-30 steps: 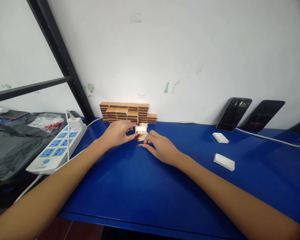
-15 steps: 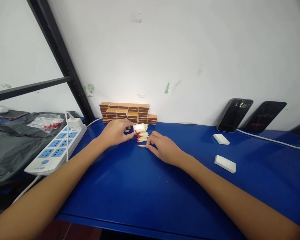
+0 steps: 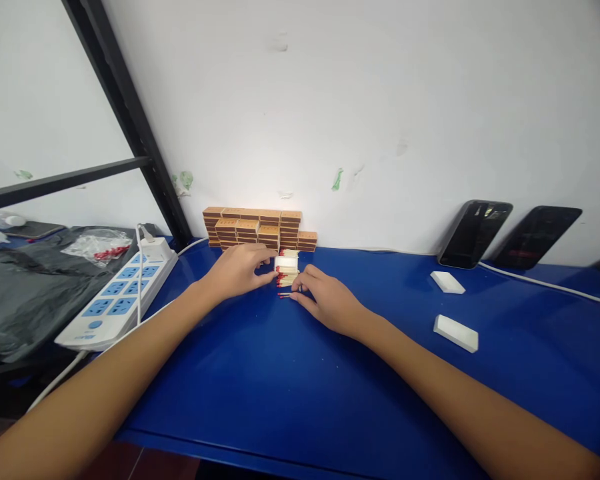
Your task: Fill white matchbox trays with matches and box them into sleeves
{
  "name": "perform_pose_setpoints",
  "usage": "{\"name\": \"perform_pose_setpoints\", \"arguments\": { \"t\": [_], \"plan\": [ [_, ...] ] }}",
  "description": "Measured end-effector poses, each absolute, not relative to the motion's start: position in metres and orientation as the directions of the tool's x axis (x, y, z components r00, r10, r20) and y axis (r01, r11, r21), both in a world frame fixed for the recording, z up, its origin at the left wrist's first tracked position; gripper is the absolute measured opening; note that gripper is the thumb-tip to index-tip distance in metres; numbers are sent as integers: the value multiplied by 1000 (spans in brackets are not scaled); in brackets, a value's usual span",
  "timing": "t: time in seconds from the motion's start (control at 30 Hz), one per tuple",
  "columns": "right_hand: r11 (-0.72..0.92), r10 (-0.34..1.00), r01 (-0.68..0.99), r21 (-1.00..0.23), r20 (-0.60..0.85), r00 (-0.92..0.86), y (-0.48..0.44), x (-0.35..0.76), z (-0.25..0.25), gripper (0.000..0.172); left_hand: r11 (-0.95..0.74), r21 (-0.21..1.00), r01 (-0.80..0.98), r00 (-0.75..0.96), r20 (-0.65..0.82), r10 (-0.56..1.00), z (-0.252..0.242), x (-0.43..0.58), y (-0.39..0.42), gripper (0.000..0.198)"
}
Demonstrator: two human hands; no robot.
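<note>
Between thumb and fingers, my left hand (image 3: 241, 272) grips a small white matchbox tray (image 3: 286, 262) by its left end, with a few red-headed matches in it. Under and around the tray lies a pile of matches (image 3: 287, 281), red heads to the left. My right hand (image 3: 327, 299) is closed in a pinch on the right ends of the matches (image 3: 284, 295) nearest me. Behind both hands, stacked brown matchboxes (image 3: 260, 223) stand against the wall; my left hand hides part of their base.
Two white trays (image 3: 456, 333) lie on the blue table (image 3: 290, 393) at the right. Behind them, two phones (image 3: 475, 233) lean on the wall, with a white cable alongside. A power strip (image 3: 115, 300) and black plastic (image 3: 25, 293) are at the left.
My left hand has lowered the white tray and tipped it toward me, so matches show inside it. My right hand stays by the pile, still pinching. The view has shifted slightly.
</note>
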State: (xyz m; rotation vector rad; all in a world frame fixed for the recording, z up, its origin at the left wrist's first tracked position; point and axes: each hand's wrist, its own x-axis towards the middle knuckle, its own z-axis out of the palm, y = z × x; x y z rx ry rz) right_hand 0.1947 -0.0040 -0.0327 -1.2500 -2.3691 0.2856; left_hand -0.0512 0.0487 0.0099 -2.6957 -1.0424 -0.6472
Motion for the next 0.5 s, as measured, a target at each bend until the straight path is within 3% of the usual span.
{"name": "perform_pose_setpoints", "arguments": {
  "t": [0.33,0.5],
  "plan": [
    [563,826,747,-354,225,-517,-3,195,-33,12,-743,53,668,664,409,626,10,-52,52,31],
    [576,817,746,-332,250,-520,-3,195,-36,11,-638,76,766,563,397,724,17,-64,63,24]
  ]
}}
